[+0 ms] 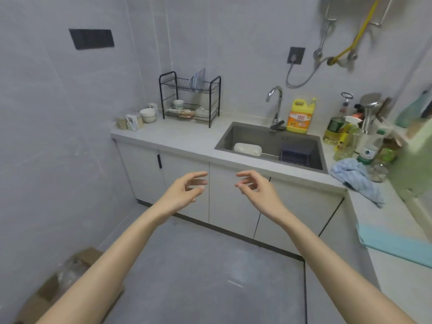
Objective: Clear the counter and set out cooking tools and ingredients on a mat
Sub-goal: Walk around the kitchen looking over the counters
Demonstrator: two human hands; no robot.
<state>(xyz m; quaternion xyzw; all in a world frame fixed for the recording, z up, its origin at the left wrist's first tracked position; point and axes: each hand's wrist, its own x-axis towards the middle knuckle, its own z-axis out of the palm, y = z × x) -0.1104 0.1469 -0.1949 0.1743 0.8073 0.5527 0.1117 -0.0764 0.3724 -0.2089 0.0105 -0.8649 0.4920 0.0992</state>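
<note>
Both hands hang in the air in front of the cabinet doors, below the front edge of the tabletop (182, 139) and touching nothing. The left hand (184, 190) and right hand (257, 188) face each other with a gap between them. Their fingers (198, 175) are loosely curled and spread, and they hold nothing.

The teal mat (395, 244) lies flat on the right-hand run of the tabletop and reaches that run's front edge. A crumpled blue cloth (357, 178) sits at the inner corner, near the front edge and well apart from the mat.

Bottles and utensils (350, 134) crowd the back of that corner. A yellow detergent bottle (299, 118) stands at the back edge, just beside the faucet (275, 104).

The sink (252, 134) holds a white container (247, 149) on the left and a dark basket (295, 154) on the right.

A black dish rack (190, 99) stands against the back edge, left of the sink. White bowls (147, 115) and small jars are packed into the far left corner.

Bare surface runs between the rack and the sink and along the whole front edge. The floor (210, 265) before the cabinets is open, with a cardboard box (70, 277) by the left wall.
</note>
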